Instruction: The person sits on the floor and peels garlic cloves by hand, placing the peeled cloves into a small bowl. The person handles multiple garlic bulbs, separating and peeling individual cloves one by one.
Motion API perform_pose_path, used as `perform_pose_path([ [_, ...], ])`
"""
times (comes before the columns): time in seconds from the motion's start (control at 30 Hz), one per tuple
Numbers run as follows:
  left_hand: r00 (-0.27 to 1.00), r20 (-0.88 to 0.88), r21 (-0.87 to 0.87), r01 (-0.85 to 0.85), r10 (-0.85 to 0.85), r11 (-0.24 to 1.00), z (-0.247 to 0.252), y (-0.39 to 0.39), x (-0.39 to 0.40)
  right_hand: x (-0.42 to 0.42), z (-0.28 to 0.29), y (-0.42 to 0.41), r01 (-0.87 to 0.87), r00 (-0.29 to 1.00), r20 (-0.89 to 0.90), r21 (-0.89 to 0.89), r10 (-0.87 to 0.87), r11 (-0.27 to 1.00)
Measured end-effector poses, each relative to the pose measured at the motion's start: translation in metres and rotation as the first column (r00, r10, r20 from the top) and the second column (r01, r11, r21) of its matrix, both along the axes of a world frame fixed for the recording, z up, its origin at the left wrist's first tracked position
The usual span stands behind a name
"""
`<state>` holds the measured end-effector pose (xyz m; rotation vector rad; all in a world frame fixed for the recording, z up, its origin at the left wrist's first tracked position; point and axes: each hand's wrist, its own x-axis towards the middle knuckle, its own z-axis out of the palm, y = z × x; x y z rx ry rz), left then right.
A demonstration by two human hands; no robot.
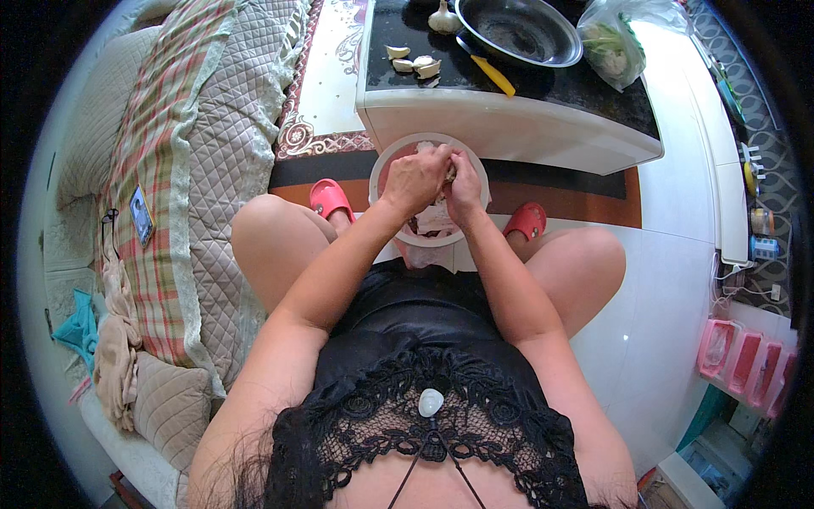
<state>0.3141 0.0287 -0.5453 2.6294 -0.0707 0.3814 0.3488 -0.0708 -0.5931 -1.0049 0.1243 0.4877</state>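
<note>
My left hand (416,179) and my right hand (465,189) meet above a round white bin (375,181) between my feet. Pinched between their fingers is a small pale piece (451,172), apparently garlic, mostly hidden by the fingers. A pink liner and pale scraps (435,223) show inside the bin. Beyond it, on a black glossy tabletop (413,35), several loose garlic cloves (421,64) lie near the left edge. A whole garlic bulb (444,20) sits behind them. To their right rests a knife with a yellow handle (493,76), its blade partly beneath a metal pan (520,33).
A clear plastic bag with a cauliflower (607,54) lies at the table's right end. To my left is a sofa with a quilted cover (226,127), bearing a phone (141,215). Pink bins (744,362) stand at far right. My pink clogs (331,198) flank the bin.
</note>
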Motion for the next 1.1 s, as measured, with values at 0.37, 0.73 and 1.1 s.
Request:
perform_pose_path([
  [0.37, 0.948, 0.132, -0.604, -0.153, 0.288, 0.782, 0.019, 0.052, 0.052, 0.007, 0.013, -0.005, 0.018, 0.989, -0.147, 0.28, 0.025, 0.96],
  [0.73, 0.925, 0.28, 0.02, -0.271, 0.255, 0.962, 0.041, 0.068, 0.064, 0.01, 0.016, -0.007, -0.026, 0.99, -0.125, 0.331, 0.071, 0.943],
  [1.1, 0.976, -0.029, -0.212, 0.207, -0.218, 0.955, 0.016, 0.026, 0.009, 0.012, 0.009, -0.007, -0.031, 0.99, -0.119, 0.362, 0.079, 0.932],
])
